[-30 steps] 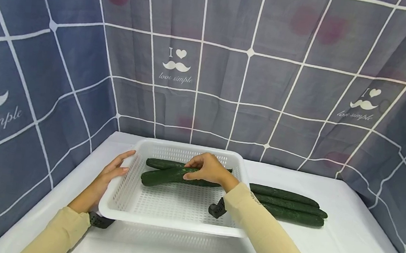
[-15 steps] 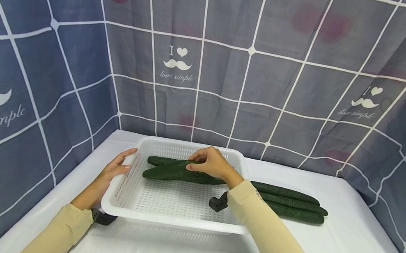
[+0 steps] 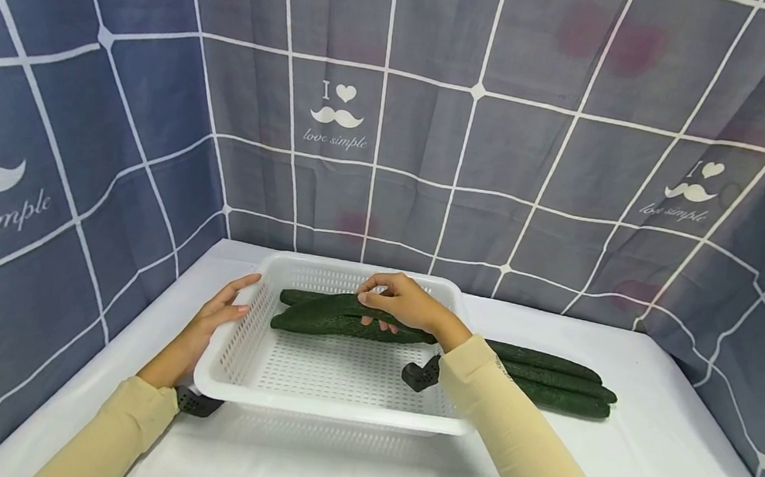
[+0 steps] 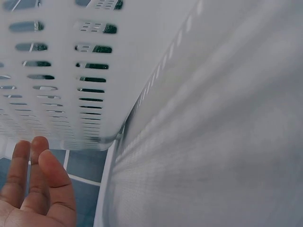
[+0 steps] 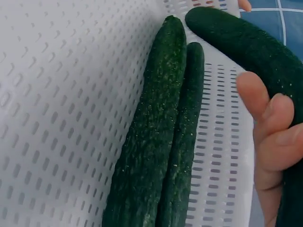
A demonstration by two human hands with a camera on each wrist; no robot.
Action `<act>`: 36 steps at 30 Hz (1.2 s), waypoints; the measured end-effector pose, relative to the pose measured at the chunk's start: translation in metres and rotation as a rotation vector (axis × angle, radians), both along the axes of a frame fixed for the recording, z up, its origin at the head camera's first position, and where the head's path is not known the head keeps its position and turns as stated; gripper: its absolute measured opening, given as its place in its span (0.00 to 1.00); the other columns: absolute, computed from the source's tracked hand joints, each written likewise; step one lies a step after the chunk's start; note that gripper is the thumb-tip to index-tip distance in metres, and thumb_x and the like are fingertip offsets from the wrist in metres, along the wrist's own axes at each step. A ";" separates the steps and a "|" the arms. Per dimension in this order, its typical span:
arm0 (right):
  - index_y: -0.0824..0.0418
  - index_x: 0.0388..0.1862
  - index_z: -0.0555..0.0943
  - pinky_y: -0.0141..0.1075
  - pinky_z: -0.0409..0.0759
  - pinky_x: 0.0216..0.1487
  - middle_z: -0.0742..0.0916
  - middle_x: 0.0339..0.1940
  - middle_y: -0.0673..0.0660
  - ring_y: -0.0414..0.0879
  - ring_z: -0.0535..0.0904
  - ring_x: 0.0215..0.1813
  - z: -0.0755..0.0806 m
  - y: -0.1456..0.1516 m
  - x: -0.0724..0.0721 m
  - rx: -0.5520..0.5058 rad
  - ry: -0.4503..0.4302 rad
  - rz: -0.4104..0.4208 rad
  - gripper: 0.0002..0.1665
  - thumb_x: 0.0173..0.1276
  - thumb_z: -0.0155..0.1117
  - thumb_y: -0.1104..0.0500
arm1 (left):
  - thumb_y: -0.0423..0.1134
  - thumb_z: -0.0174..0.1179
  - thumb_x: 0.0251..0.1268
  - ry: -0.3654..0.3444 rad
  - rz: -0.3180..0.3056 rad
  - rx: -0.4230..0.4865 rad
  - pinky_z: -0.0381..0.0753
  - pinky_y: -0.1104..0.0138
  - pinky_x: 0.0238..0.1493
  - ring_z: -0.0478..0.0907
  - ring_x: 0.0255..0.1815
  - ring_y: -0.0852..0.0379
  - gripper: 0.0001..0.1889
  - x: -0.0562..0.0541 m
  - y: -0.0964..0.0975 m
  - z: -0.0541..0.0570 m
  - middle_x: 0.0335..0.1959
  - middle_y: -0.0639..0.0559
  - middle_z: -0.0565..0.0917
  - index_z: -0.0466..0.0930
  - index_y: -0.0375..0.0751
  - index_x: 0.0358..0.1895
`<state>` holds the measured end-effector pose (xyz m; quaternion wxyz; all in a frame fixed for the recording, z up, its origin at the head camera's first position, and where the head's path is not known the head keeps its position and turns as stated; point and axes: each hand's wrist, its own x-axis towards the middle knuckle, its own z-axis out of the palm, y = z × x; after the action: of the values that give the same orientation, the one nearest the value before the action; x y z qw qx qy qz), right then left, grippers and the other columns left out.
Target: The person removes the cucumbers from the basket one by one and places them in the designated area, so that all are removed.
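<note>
A dark green cucumber is held in my right hand, its fingers and thumb around the middle. It hangs over two other cucumbers, a front one and a rear one, lying side by side in a white perforated plastic basket. In the head view the held cucumber overlaps both. My left hand rests at the basket's left rim, fingers extended. The left wrist view shows its fingers beside the slotted wall, curled around nothing.
Right of the basket, three more cucumbers lie together on the white-covered table, partly behind the right sleeve. A grey-blue checked curtain encloses the table at the back and both sides. Black wrist cameras sit under each wrist.
My right hand has raised the cucumber and shifted it slightly back and to the right, over the two lying in the basket. The left hand stays at the rim.
</note>
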<state>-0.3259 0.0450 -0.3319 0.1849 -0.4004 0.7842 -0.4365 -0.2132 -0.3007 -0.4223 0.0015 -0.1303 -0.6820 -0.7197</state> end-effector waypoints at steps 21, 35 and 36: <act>0.71 0.59 0.81 0.50 0.90 0.39 0.82 0.56 0.69 0.57 0.91 0.33 0.018 0.033 0.007 -0.097 -0.055 -0.094 0.20 0.71 0.74 0.71 | 0.36 0.47 0.84 0.017 -0.002 0.034 0.84 0.61 0.51 0.79 0.58 0.57 0.27 -0.002 0.003 -0.001 0.69 0.59 0.74 0.69 0.71 0.76; 0.65 0.53 0.90 0.52 0.83 0.60 0.92 0.48 0.56 0.55 0.87 0.56 0.027 0.056 0.010 -0.063 0.298 -0.190 0.20 0.62 0.82 0.62 | 0.34 0.45 0.85 0.033 -0.032 0.065 0.85 0.62 0.49 0.80 0.56 0.58 0.28 -0.002 0.000 -0.003 0.66 0.61 0.77 0.71 0.71 0.75; 0.64 0.53 0.90 0.52 0.83 0.58 0.92 0.48 0.56 0.55 0.87 0.55 0.028 0.058 0.012 -0.057 0.309 -0.195 0.20 0.62 0.82 0.62 | 0.33 0.45 0.85 0.037 -0.033 0.068 0.85 0.62 0.49 0.80 0.56 0.58 0.28 -0.002 0.000 -0.003 0.66 0.60 0.77 0.71 0.71 0.75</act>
<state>-0.3143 0.1025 -0.3037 0.0075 -0.3899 0.8256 -0.4078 -0.2148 -0.3005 -0.4251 0.0065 -0.1546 -0.6546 -0.7400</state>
